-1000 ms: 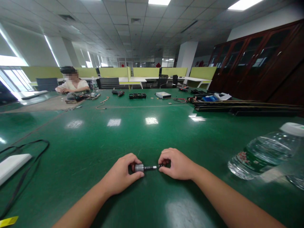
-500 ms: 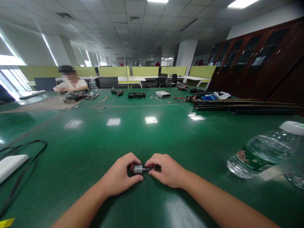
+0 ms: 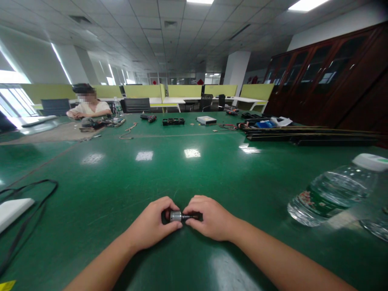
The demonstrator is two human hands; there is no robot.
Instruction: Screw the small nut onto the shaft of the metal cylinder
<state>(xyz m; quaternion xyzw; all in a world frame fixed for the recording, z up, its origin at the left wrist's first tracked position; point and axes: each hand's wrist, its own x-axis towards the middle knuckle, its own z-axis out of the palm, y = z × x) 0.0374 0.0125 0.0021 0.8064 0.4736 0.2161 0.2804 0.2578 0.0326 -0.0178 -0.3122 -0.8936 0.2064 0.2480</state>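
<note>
A small silver metal cylinder with a thin dark shaft (image 3: 176,216) lies sideways between my hands, low over the green table. My left hand (image 3: 153,222) is closed round the cylinder, thumb below and fingers above; its left end is partly hidden in the palm. From the right, my right hand (image 3: 209,218) pinches the shaft close to the cylinder's end. Thumb and index finger cover part of that shaft, and its far end reaches back toward the palm. Whether the piece touches the table (image 3: 182,173) I cannot tell.
A large water bottle (image 3: 330,194) stands at the right. On the left are a white box (image 3: 15,212) and a black strap (image 3: 39,214). Farther back lie a power drill (image 3: 148,117), a white case (image 3: 206,120) and dark rails (image 3: 303,135). A person (image 3: 89,107) sits at the far left.
My right hand's fingertips have shifted slightly left along the shaft, nearer the cylinder. My left hand keeps its hold. The whole view has shifted a little.
</note>
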